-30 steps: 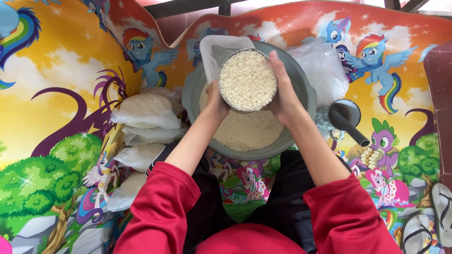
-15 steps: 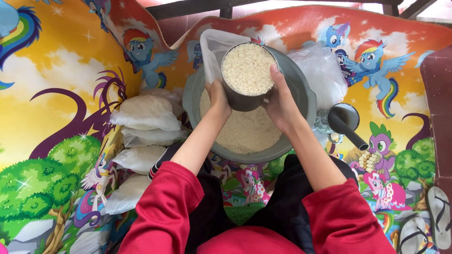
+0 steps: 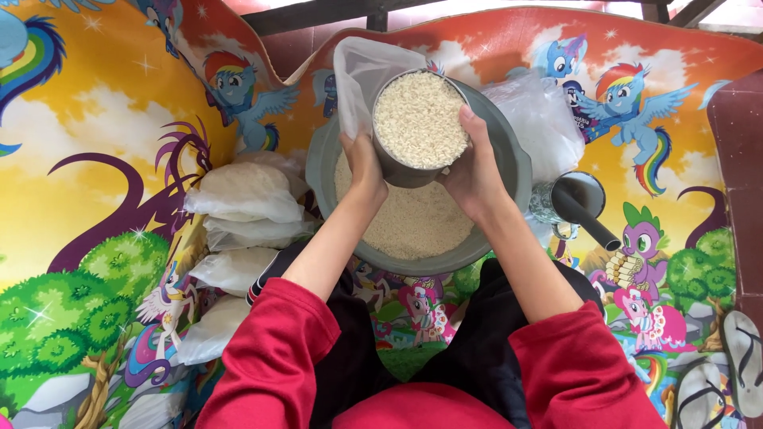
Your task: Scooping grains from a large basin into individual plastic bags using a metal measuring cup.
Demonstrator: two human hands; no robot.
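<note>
Above basin (image 3: 509,167), cup (image 3: 413,131) higher, tilting

Home floor, cartoon pony mat (image 3: 95,143), sandals (image 3: 719,369), rice basin (image 3: 509,171)

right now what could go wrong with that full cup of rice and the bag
The cup is heaped to its rim with rice, so tilting it could spill grains past the clear bag, whose floppy mouth only the left hand pinches. The right hand grips the cup alone; a slip would probably drop it into the basin.
</note>
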